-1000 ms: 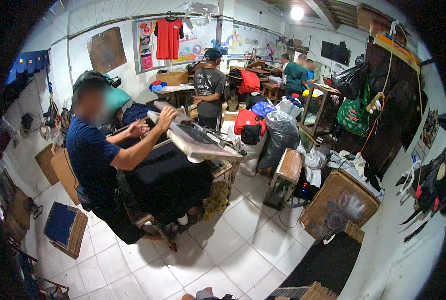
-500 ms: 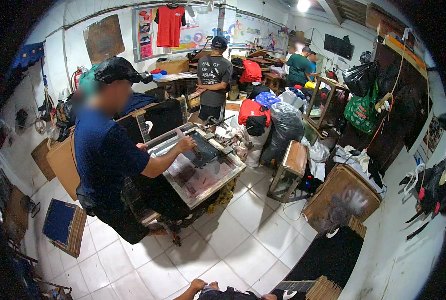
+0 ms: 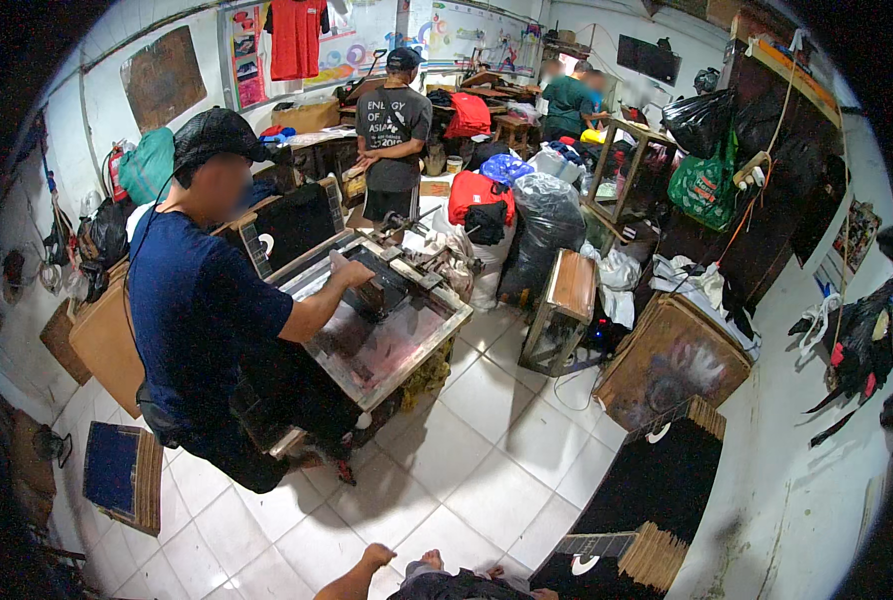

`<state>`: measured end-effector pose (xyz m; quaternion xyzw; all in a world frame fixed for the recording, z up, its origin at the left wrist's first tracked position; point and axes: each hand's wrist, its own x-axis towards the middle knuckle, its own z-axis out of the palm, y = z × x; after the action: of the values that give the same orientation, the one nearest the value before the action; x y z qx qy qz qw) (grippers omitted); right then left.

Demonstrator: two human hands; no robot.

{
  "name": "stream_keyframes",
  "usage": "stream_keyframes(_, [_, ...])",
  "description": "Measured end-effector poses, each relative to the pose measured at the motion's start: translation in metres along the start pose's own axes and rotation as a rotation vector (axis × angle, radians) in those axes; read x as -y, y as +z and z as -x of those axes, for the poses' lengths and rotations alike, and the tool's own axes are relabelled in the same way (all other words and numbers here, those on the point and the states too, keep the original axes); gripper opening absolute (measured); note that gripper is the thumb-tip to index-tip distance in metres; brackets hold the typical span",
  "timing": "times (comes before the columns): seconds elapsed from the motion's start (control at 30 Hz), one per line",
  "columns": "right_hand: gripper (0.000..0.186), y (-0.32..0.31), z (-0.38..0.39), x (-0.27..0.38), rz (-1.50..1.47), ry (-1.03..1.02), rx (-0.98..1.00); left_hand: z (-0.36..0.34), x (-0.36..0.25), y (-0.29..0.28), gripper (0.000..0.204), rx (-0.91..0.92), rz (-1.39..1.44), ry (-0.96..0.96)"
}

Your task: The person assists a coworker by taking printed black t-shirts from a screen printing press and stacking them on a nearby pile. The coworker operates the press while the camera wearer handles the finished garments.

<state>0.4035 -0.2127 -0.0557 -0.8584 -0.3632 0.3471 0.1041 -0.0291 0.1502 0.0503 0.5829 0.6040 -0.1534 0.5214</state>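
My left hand (image 3: 377, 555) is at the lower edge, held out over the white tiled floor. Its fingers look curled in, and nothing shows in them. A bare foot (image 3: 432, 560) and dark clothing (image 3: 457, 586) are just to its right. Only a sliver of my right hand (image 3: 545, 594) shows at the bottom rim, its fingers hidden. Beside it is the near end of a stack of boards with black fabric on top (image 3: 607, 568). To the left, a co-worker in a navy shirt (image 3: 202, 300) leans over a screen printing frame (image 3: 392, 365), a hand on a squeegee (image 3: 369, 298).
Another stack of black-covered boards (image 3: 657, 475) lies at the right, by a brown board (image 3: 675, 360) and a glass-sided case (image 3: 564, 312). Filled bags (image 3: 547, 225) stand further back. A navy-topped stack (image 3: 117, 470) rests at the left. Other people (image 3: 392, 130) are at the back.
The view has shifted, so the room sits further left and higher. My left hand has moved left and up, away from the dark clothing. The co-worker's arm stays over the frame.
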Motion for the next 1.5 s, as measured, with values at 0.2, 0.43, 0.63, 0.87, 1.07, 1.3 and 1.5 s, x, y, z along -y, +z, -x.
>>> stream_keyframes(0.2, [0.039,-0.008,-0.031,-0.008,0.042,-0.215,-0.151,-0.005,-0.068,-0.018,0.041,-0.161,0.212,0.077])
stream_keyframes(0.43, [0.036,-0.043,-0.055,0.025,-0.053,-0.102,0.019,-0.006,-0.082,0.047,0.028,0.001,0.156,0.041])
stream_keyframes(0.63, [0.039,-0.070,-0.062,0.008,-0.225,-0.040,-0.011,-0.021,-0.053,0.121,0.042,0.030,-0.300,0.146])
stream_keyframes(0.87, [0.028,-0.069,-0.106,-0.039,0.229,-0.341,0.014,0.003,-0.086,0.107,0.030,-0.023,-0.179,0.098])
stream_keyframes(1.07, [0.021,-0.116,-0.124,-0.012,0.517,-0.771,0.066,0.029,-0.114,0.110,0.055,-0.060,0.044,0.213])
stream_keyframes(1.3, [0.015,-0.191,-0.077,0.052,-0.777,-0.441,0.233,0.017,-0.102,0.125,0.048,-0.105,-0.096,0.130])
stream_keyframes(1.5, [0.012,-0.190,-0.080,0.050,-0.572,-0.785,0.104,-0.007,-0.082,0.142,0.045,-0.062,-0.208,0.186])
